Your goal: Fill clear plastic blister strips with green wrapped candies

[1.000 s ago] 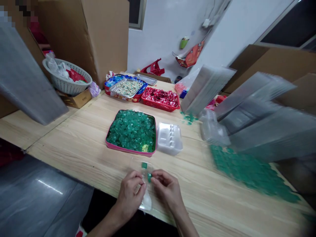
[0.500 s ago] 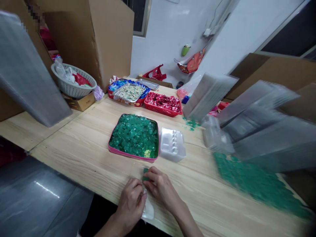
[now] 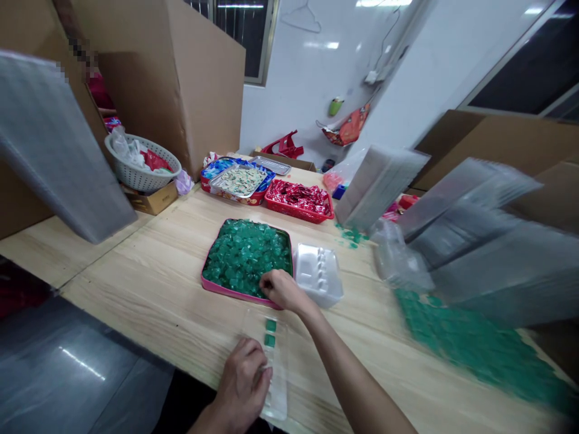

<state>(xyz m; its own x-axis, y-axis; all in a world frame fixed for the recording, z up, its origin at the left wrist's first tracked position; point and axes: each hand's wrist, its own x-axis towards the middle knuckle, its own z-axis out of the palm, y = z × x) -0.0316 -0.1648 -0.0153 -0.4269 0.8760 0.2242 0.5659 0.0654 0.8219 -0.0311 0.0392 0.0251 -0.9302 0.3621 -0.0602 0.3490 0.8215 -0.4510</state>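
Fingers of my right hand (image 3: 281,289) curl down into the green candies (image 3: 246,256) in the pink tray (image 3: 212,286) at twelve o'clock; whether they pinch one, I cannot tell. My left hand (image 3: 243,383) presses flat, steadying the clear strip (image 3: 277,386), two candies seated. I judge it mid-fill; the next piece wants an empty pocket.

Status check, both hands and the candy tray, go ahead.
Left hand steadying clear tray. Right hand in green candies. Two candies loaded. Nothing blocking.
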